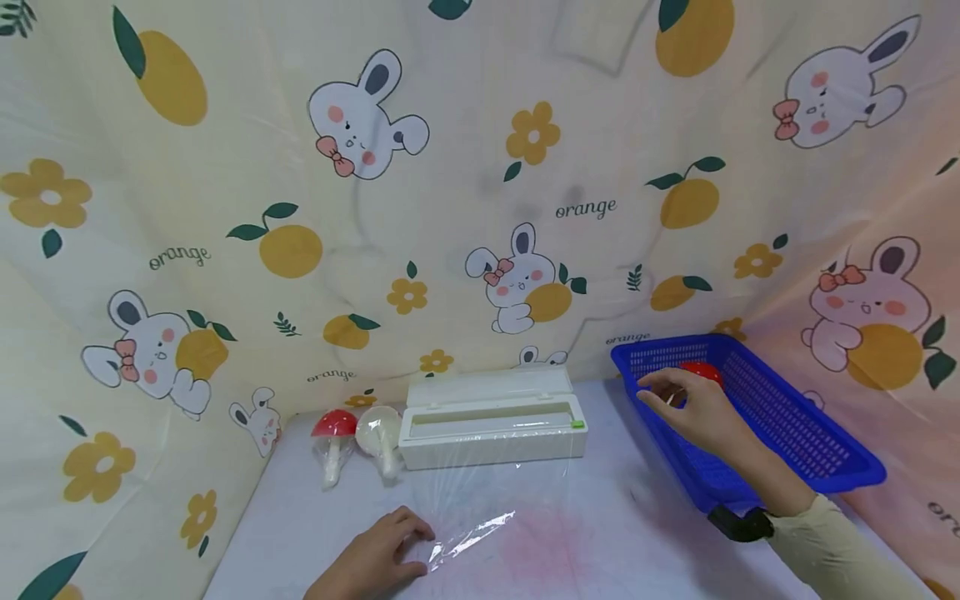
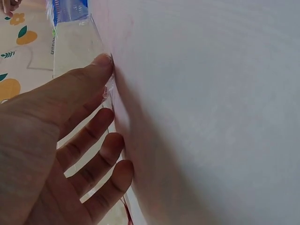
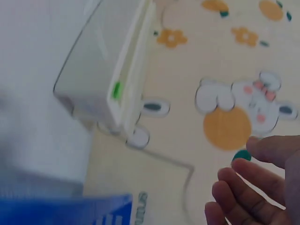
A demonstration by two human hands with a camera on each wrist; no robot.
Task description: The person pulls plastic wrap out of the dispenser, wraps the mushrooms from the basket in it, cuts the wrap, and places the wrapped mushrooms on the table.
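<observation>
My left hand rests low on the table, its fingertips at the front left corner of a sheet of clear cling film. In the left wrist view, the thumb and fingers stand apart along the crinkled film edge. The film runs back to a white cling film dispenser box with its lid raised. My right hand hovers over the blue plastic basket with loosely bent fingers. Its wrist view shows nothing between those fingers. Behind it in the basket is a red object, partly hidden.
Left of the dispenser lie a red-capped toy mushroom and a white one, both looking film-wrapped. A patterned cloth with rabbits and oranges rises behind and beside the table. A green slider sits at the dispenser's right end.
</observation>
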